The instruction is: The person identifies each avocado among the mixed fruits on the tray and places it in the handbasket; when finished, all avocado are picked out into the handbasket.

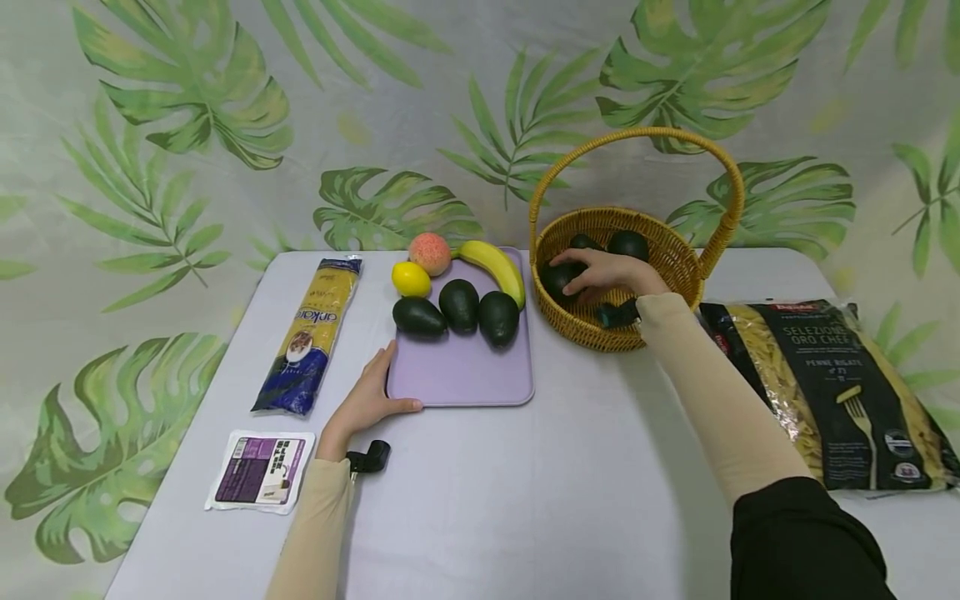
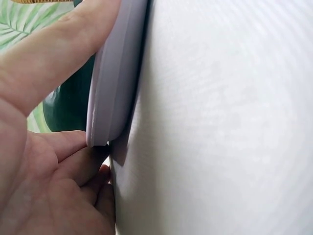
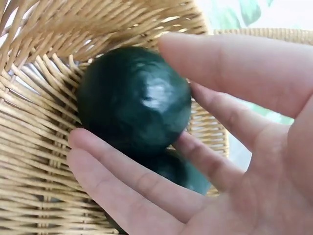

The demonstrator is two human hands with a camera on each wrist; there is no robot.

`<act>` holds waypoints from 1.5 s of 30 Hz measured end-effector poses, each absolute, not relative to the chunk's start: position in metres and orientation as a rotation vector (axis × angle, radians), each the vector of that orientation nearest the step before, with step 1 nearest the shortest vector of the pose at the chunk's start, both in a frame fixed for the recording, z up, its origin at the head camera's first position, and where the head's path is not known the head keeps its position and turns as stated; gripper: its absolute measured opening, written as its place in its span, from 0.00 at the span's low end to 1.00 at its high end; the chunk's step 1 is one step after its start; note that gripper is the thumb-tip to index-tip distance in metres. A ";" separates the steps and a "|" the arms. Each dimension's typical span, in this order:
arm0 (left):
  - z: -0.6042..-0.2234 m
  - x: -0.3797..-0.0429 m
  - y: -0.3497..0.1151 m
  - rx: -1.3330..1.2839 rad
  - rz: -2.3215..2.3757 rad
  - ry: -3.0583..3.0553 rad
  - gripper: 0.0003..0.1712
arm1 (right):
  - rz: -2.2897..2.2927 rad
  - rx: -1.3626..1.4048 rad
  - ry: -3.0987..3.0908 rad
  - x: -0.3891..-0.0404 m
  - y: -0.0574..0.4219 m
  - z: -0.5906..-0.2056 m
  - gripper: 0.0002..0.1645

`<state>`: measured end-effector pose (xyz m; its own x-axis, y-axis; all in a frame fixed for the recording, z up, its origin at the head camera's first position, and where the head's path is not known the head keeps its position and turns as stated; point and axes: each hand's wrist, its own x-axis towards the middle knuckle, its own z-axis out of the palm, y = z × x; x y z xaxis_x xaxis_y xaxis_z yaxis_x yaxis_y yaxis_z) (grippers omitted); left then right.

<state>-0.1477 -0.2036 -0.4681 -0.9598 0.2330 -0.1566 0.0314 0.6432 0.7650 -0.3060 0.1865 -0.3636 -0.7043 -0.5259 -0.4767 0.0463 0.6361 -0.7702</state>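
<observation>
My left hand [image 1: 371, 400] rests against the near left corner of a lilac tray [image 1: 465, 379], thumb along the front edge and fingers at the left side. Several dark green avocados [image 1: 498, 319] lie on the tray, with a banana [image 1: 495, 267] behind them. A lemon [image 1: 411, 279] and a peach [image 1: 430, 253] sit at its far left corner. My right hand [image 1: 611, 273] reaches into a wicker basket [image 1: 678, 258] and holds an avocado [image 3: 134, 100] between thumb and fingers. Another avocado [image 3: 168, 171] shows just below it in the right wrist view; more lie farther back.
The basket's tall handle [image 1: 637, 133] arches above the right hand. Right of the basket lies a large penne pasta bag [image 1: 832, 392], beside the right forearm. On the left are a long blue-and-yellow pasta pack [image 1: 307, 337] and a flat white-and-purple package [image 1: 261, 472].
</observation>
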 end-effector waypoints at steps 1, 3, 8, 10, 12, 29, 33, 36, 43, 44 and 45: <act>-0.468 -0.148 -0.204 0.217 1.214 2.625 0.66 | -1.043 -0.371 2.147 -0.305 0.188 -0.363 0.36; -0.469 -0.148 -0.203 0.221 1.214 2.627 0.66 | -1.073 -0.371 2.164 -0.301 0.192 -0.361 0.35; -0.469 -0.149 -0.203 0.226 1.218 2.617 0.66 | -1.205 -0.381 2.252 -0.289 0.206 -0.355 0.30; -0.470 -0.149 -0.203 0.226 1.214 2.617 0.66 | -1.273 -0.388 2.264 -0.284 0.211 -0.352 0.30; -0.471 -0.149 -0.204 0.221 1.208 2.621 0.67 | -1.348 -0.396 2.258 -0.278 0.215 -0.350 0.29; -0.466 -0.150 -0.205 0.234 1.164 2.607 0.67 | -1.485 -0.591 2.205 -0.235 0.192 -0.348 0.30; -0.464 -0.150 -0.204 0.224 1.134 2.606 0.68 | -1.445 -0.650 2.186 -0.230 0.179 -0.350 0.31; -0.462 -0.150 -0.203 0.216 1.125 2.608 0.69 | -1.422 -0.675 2.160 -0.228 0.170 -0.353 0.32; -0.460 -0.151 -0.200 0.205 1.103 2.609 0.70 | -1.379 -0.704 2.129 -0.225 0.146 -0.364 0.35; -0.460 -0.151 -0.200 0.206 1.100 2.610 0.70 | -1.374 -0.703 2.129 -0.225 0.143 -0.367 0.35; -0.460 -0.151 -0.200 0.208 1.098 2.611 0.70 | -1.362 -0.708 2.139 -0.225 0.139 -0.369 0.35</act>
